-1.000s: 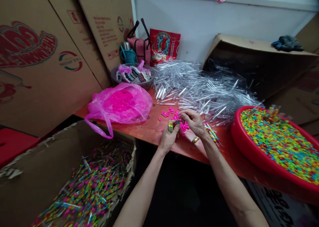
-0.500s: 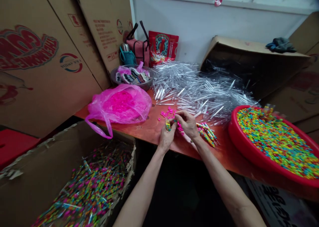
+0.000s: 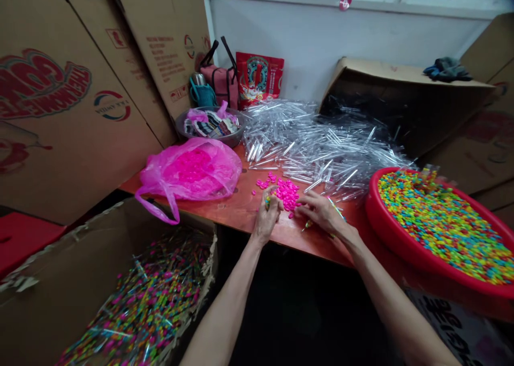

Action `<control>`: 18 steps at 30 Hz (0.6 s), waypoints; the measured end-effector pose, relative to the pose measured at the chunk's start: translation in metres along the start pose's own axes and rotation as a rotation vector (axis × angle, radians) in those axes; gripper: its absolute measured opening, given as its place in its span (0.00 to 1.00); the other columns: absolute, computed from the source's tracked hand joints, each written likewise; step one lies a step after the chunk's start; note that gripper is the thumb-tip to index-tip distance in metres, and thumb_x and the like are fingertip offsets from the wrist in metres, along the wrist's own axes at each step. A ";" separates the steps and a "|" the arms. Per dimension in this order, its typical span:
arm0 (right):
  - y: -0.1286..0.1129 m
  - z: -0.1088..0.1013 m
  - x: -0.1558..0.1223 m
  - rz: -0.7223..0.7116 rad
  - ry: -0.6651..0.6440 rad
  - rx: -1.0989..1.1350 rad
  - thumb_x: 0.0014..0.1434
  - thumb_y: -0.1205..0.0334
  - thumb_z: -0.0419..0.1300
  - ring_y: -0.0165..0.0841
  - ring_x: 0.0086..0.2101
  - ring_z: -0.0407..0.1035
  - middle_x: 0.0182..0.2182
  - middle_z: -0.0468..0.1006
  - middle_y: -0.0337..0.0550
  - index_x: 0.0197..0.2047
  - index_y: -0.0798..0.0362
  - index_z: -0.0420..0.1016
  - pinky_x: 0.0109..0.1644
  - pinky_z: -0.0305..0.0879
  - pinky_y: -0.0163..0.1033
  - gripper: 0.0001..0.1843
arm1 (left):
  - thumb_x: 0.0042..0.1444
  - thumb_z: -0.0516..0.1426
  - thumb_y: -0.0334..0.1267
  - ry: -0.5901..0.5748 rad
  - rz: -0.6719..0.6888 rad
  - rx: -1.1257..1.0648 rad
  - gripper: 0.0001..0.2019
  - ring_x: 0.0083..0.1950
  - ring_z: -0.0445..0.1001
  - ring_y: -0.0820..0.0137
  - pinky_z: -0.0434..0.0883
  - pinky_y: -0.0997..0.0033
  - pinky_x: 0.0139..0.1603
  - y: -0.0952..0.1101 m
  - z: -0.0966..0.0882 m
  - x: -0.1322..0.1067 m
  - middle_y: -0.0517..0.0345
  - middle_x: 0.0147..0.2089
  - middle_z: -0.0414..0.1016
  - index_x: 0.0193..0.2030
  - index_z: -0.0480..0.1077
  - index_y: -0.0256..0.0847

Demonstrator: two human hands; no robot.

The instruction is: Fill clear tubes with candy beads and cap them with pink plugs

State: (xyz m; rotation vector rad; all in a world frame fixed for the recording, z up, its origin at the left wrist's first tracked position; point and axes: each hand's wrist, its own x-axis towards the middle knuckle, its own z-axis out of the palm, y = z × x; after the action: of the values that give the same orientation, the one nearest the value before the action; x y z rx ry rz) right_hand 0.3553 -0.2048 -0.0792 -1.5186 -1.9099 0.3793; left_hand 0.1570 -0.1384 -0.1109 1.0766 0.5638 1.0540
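My left hand (image 3: 267, 216) is closed around a clear tube filled with colored candy (image 3: 268, 200); its fingers cover most of the tube. Just right of it lies a heap of small pink caps (image 3: 287, 193) on the reddish table (image 3: 228, 209). My right hand (image 3: 321, 211) is low over the tabletop at the right of the caps, fingers apart and fingertips near the heap. Beneath that hand lie candy-filled tubes (image 3: 336, 207), mostly hidden by it. A yellowish tube end (image 3: 308, 224) pokes out below its fingers.
Behind the hands spreads a large pile of empty clear tubes (image 3: 313, 141). A red basin (image 3: 373, 216) of colored candies stands right, a pink plastic bag (image 3: 193, 167) left. Below left, an open carton (image 3: 40, 312) holds many filled tubes. A grey bowl (image 3: 236, 135) sits at the back.
My right hand has left my left hand and moved right and slightly down, over the filled tubes. The pink cap heap now shows between the hands. My left hand keeps its tube.
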 end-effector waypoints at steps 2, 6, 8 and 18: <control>-0.007 0.014 -0.004 -0.070 -0.085 0.001 0.69 0.61 0.60 0.35 0.36 0.68 0.39 0.76 0.45 0.41 0.48 0.81 0.42 0.63 0.39 0.08 | 0.64 0.55 0.63 -0.012 -0.012 -0.020 0.28 0.21 0.53 0.81 0.53 0.80 0.21 -0.001 0.000 0.001 0.65 0.31 0.69 0.60 0.65 0.45; -0.009 0.025 0.000 -0.049 -0.073 0.061 0.70 0.61 0.57 0.35 0.37 0.68 0.38 0.77 0.45 0.39 0.50 0.80 0.43 0.64 0.39 0.11 | 0.63 0.58 0.61 0.008 -0.044 0.014 0.25 0.21 0.55 0.81 0.54 0.80 0.21 -0.004 -0.001 0.002 0.64 0.29 0.69 0.53 0.71 0.41; -0.008 0.022 0.010 0.046 0.010 0.171 0.69 0.58 0.58 0.34 0.34 0.68 0.35 0.77 0.43 0.40 0.51 0.80 0.40 0.64 0.39 0.10 | 0.62 0.60 0.59 0.007 -0.044 0.032 0.24 0.22 0.57 0.81 0.55 0.80 0.21 -0.005 -0.002 0.001 0.64 0.29 0.69 0.53 0.72 0.41; -0.036 0.022 0.066 0.286 0.210 0.750 0.59 0.41 0.67 0.27 0.25 0.59 0.25 0.70 0.35 0.37 0.53 0.79 0.27 0.55 0.33 0.22 | 0.59 0.64 0.54 0.001 -0.024 0.012 0.23 0.23 0.61 0.80 0.59 0.79 0.24 0.000 0.000 0.000 0.66 0.28 0.68 0.53 0.71 0.41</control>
State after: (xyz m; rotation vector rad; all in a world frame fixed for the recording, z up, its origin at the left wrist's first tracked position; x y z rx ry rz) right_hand 0.3070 -0.1487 -0.0537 -1.2392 -1.1777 0.9050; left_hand 0.1570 -0.1389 -0.1104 1.0773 0.5837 1.0314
